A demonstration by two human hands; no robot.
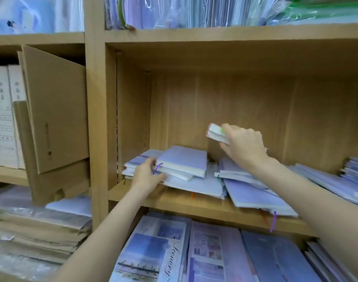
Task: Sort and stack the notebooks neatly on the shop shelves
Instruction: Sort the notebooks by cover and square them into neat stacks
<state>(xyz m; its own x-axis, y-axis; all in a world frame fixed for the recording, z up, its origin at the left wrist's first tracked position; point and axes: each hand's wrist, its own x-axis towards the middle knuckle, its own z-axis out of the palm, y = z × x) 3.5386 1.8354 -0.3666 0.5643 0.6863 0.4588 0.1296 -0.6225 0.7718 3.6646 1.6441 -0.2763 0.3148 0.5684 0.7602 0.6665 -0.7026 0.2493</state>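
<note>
Lavender notebooks lie in loose piles on the middle wooden shelf [194,206]. A left pile [184,161] is topped by a thick lavender notebook with a purple ribbon. My left hand [146,177] grips the front left corner of that pile. Above the shelf my right hand [243,144] holds up a small white notebook with a reddish patterned edge [214,132], tilted. Below it lies a slanted heap of notebooks [253,192], some jutting over the shelf's front edge. More flat notebooks [334,182] spread to the right.
Cardboard sheets [56,110] lean in the left bay beside white boxes [3,117]. Wrapped stock fills the top shelf [194,13]. Large printed scenery albums [166,251] lie on the shelf below. Flat cardboard and plastic packs [38,231] are stacked at lower left.
</note>
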